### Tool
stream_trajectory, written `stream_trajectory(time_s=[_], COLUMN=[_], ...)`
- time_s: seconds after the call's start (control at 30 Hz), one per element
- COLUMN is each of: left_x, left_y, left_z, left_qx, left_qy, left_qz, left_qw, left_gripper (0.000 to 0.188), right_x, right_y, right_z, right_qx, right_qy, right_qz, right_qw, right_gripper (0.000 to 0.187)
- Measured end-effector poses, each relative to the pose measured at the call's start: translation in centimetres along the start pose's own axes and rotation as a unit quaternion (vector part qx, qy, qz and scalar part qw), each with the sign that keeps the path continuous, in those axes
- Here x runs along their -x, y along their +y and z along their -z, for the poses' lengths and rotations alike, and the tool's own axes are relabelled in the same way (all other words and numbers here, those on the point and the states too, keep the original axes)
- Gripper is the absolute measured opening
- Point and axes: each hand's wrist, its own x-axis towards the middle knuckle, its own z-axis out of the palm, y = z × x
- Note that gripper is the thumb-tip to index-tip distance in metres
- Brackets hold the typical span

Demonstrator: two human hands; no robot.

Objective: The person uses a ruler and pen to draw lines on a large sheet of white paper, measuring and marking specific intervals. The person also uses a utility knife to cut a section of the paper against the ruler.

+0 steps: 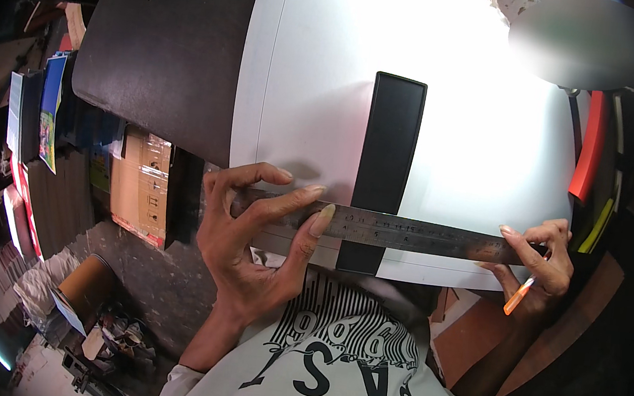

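Note:
A metal ruler (436, 239) spans left to right near the front edge of a large white sheet (306, 81). My left hand (259, 231) grips its left end, fingers bent over the top and thumb on its face. My right hand (542, 260) pinches the right end; an orange pen or pencil (517, 298) is also tucked in its fingers, pointing down. A flat black rectangular piece with a raised rim (392, 144) lies lengthwise on the sheet. The ruler crosses over its nearer part. A thin line runs along the sheet's left side.
A dark tabletop (172, 36) extends left of the sheet. Red (589, 149) and yellow-green (597, 226) strips lie at the right. On the left stand a cardboard box (144, 187), stacked boards (63, 187) and a brown cylinder (86, 286) on the floor.

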Motion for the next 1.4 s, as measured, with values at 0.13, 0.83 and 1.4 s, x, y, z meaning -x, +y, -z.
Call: stream_trajectory(time_s=[0.13, 0.83, 1.4], left_x=[0.1, -0.3, -3.6], left_y=[0.1, 0.9, 6.4], left_z=[-0.1, -0.3, -2.5], left_qx=[0.011, 0.031, -0.076], left_qy=[0.001, 0.036, -0.112], left_qz=[0.009, 0.006, -0.003], left_qw=[1.000, 0.999, 0.991], left_gripper=[0.026, 0.030, 0.086], right_x=[0.1, 0.4, 4.6], right_y=[-0.1, -0.1, 5.1], right_z=[-0.1, 1.3, 0.9], right_qx=[-0.003, 0.054, 0.066], right_qy=[0.005, 0.018, 0.140], right_qz=[-0.007, -0.060, -0.127], right_qw=[1.000, 0.997, 0.980], right_gripper=[0.060, 0.065, 0.047])
